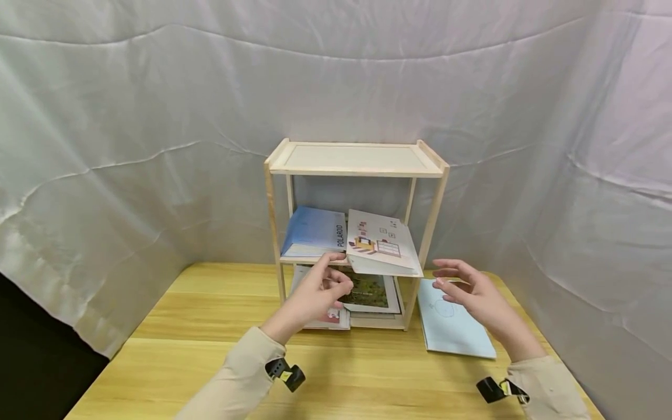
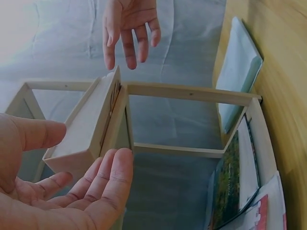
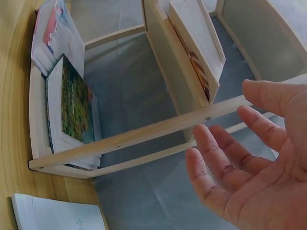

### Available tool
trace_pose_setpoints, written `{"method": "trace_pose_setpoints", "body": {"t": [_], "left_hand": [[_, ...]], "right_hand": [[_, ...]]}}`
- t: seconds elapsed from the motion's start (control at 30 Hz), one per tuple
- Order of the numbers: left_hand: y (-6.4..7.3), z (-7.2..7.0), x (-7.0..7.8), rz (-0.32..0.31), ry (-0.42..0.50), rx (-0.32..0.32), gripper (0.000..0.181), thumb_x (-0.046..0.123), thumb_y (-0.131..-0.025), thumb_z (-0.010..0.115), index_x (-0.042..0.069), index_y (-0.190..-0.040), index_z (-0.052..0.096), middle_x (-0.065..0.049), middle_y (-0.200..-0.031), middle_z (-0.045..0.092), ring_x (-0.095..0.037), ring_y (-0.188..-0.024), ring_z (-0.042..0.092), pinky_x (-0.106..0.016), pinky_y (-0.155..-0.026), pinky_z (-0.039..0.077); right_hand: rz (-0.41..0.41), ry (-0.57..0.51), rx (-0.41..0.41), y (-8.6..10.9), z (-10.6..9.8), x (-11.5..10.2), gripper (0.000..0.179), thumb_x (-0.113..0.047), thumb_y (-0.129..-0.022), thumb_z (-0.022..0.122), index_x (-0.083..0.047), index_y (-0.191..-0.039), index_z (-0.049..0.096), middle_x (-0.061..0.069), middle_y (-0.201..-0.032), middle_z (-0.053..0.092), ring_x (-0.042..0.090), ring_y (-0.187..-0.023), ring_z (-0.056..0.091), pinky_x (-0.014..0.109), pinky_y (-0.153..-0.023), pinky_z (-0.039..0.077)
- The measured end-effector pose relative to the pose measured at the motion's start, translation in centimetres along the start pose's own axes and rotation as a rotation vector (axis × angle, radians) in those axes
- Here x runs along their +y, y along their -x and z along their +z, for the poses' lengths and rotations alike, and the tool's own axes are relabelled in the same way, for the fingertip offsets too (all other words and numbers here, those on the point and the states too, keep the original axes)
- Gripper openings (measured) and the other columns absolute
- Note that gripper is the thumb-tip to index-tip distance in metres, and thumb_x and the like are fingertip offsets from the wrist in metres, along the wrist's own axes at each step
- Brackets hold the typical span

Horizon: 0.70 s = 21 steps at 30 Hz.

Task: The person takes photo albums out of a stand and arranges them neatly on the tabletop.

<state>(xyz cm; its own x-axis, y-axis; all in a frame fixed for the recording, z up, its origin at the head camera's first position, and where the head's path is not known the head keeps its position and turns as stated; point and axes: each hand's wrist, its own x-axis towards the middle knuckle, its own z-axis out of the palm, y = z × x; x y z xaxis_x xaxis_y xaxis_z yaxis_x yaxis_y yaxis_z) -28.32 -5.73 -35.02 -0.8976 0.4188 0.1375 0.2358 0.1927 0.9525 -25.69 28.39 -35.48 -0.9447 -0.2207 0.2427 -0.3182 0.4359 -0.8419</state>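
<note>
A white illustrated book (image 1: 382,240) lies on the middle shelf, right side, its front edge sticking out past the board. Beside it on the left is a blue book (image 1: 315,228) with POLAROID on its cover. My left hand (image 1: 326,287) hovers in front of the shelf near the white book's front left corner; in the left wrist view the thumb and fingers are spread close to the book's block of pages (image 2: 82,125). Just right of the shelf post, my right hand (image 1: 475,294) hangs with relaxed fingers, holding nothing, above a pale blue book (image 1: 451,326).
The small wooden shelf (image 1: 357,157) stands on the wooden table (image 1: 220,326). On its bottom level lie several books, including one with a green landscape cover (image 1: 370,290) and one with a red patch (image 3: 51,25). Grey curtains (image 1: 131,146) hang around the table.
</note>
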Motion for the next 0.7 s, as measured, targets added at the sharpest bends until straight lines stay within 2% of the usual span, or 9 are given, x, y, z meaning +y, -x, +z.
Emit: {"method": "trace_pose_setpoints", "body": {"t": [0.2,0.37,0.5,0.6,0.7], "left_hand": [[0.1,-0.4,0.5,-0.021,0.018,0.014,0.056,0.026,-0.1,0.063,0.034,-0.149,0.037,-0.009,-0.117,0.061,-0.021,-0.101,0.064,-0.041,-0.08,0.062],[-0.1,-0.6,1.0,-0.018,0.03,0.026,0.056,0.028,-0.1,0.063,0.031,-0.15,0.038,-0.01,-0.118,0.06,-0.021,-0.101,0.064,-0.041,-0.081,0.062],[-0.3,-0.6,1.3,-0.03,0.051,0.031,0.058,0.029,-0.1,0.063,0.028,-0.152,0.036,-0.011,-0.119,0.06,-0.021,-0.102,0.064,-0.04,-0.082,0.062],[-0.6,-0.6,1.3,-0.043,0.076,0.03,0.058,0.03,-0.1,0.063,0.028,-0.152,0.036,-0.012,-0.123,0.06,-0.022,-0.103,0.065,-0.038,-0.081,0.062],[-0.9,-0.7,1.3,-0.056,0.097,0.036,0.058,0.031,-0.1,0.063,0.029,-0.152,0.037,-0.014,-0.125,0.059,-0.022,-0.103,0.066,-0.037,-0.082,0.062]], "right_hand": [[-0.008,-0.023,-0.023,-0.3,0.6,-0.5,0.045,-0.029,-0.104,0.057,-0.011,-0.144,0.046,0.017,-0.14,0.052,0.01,-0.114,0.064,0.026,-0.092,0.056],[-0.009,-0.038,-0.009,-0.7,0.9,-0.6,0.047,-0.03,-0.103,0.058,-0.011,-0.144,0.047,0.013,-0.14,0.053,0.011,-0.116,0.064,0.025,-0.092,0.055],[0.005,-0.036,-0.003,-1.0,1.2,-0.6,0.046,-0.032,-0.101,0.06,-0.014,-0.143,0.049,0.01,-0.139,0.055,0.01,-0.115,0.064,0.031,-0.095,0.056],[0.0,-0.042,-0.001,-1.1,1.4,-0.6,0.046,-0.031,-0.102,0.06,-0.013,-0.142,0.049,0.012,-0.138,0.056,0.01,-0.115,0.065,0.034,-0.096,0.056],[-0.004,-0.046,0.006,-1.4,1.7,-0.7,0.048,-0.032,-0.102,0.06,-0.012,-0.143,0.047,0.013,-0.138,0.055,0.012,-0.114,0.065,0.031,-0.094,0.057]]}}
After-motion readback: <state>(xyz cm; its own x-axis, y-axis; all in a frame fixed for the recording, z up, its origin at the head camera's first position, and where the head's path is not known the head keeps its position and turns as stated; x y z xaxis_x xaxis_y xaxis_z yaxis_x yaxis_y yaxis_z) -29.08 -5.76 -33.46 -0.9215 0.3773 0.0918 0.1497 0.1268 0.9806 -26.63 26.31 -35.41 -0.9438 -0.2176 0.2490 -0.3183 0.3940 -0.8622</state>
